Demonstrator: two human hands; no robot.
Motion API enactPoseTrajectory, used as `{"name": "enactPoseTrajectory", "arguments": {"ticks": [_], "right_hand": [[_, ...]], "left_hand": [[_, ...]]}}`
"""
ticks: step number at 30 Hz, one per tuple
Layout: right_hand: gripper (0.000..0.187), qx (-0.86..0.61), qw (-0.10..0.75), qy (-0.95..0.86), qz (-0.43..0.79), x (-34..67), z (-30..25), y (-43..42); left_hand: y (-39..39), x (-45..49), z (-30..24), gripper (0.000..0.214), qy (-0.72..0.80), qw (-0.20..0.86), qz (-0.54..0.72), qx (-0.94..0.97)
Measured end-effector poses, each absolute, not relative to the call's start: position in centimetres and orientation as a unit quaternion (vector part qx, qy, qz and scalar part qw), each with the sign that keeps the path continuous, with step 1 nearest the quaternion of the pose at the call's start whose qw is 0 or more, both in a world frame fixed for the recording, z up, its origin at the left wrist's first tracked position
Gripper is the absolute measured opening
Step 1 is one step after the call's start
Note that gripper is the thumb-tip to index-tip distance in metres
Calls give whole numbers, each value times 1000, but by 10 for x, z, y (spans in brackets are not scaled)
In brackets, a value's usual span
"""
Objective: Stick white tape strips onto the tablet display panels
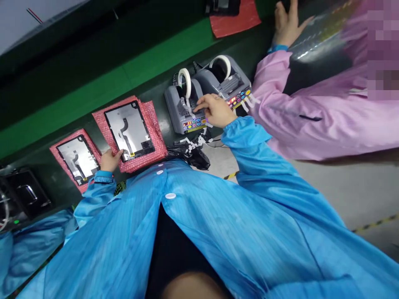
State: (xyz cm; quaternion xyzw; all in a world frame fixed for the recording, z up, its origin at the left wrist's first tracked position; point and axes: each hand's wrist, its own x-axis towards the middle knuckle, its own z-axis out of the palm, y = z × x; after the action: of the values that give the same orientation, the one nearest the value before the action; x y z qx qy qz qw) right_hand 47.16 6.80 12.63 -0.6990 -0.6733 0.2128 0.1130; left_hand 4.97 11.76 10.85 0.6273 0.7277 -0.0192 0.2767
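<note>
In the head view my left hand [109, 160] is at the lower left corner of a tablet-sized screen panel [139, 128]. Its thumb presses on the panel's edge; the other fingers are partly hidden. The panel has a silvery back, a dark frame and a black ribbon cable [124, 133]. It lies on a stack of pink bubble-wrap sheets [159, 145]. My right hand [218, 110] reaches over the front of a grey tape dispenser [174, 112], fingers extended near its outlet. No object shows between them. A roll of white tape [185, 83] stands in that dispenser.
A second tape dispenser [212, 81] stands to the right, tape strips hanging off its front. Another panel [77, 158] lies on pink wrap at left. Tape scraps cling to a black plastic bag [199, 160] below. A co-worker's pink sleeve [274, 74] is close at right.
</note>
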Motion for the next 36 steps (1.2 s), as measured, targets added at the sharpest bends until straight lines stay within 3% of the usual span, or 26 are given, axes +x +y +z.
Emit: {"name": "enactPoseTrajectory", "arguments": {"ticks": [4, 8, 16, 22, 28, 32, 36], "right_hand": [[55, -682, 83, -697, 205, 473, 122, 74], [53, -675, 47, -710, 195, 474, 121, 80], [34, -677, -15, -711, 192, 463, 131, 85], [43, -666, 30, -711, 222, 469, 120, 83], [36, -667, 23, -720, 188, 466, 123, 84], [32, -677, 13, -715, 174, 459, 129, 83], [39, -688, 1, -700, 189, 457, 130, 80]], "left_hand": [[125, 52, 120, 43, 729, 200, -111, 645], [131, 61, 134, 37, 727, 139, -17, 672], [134, 97, 147, 23, 635, 177, 79, 748], [133, 103, 145, 21, 597, 191, 101, 773], [132, 111, 148, 18, 558, 217, 114, 793], [143, 152, 153, 15, 444, 258, 116, 850], [168, 213, 150, 13, 335, 269, 120, 895]]}}
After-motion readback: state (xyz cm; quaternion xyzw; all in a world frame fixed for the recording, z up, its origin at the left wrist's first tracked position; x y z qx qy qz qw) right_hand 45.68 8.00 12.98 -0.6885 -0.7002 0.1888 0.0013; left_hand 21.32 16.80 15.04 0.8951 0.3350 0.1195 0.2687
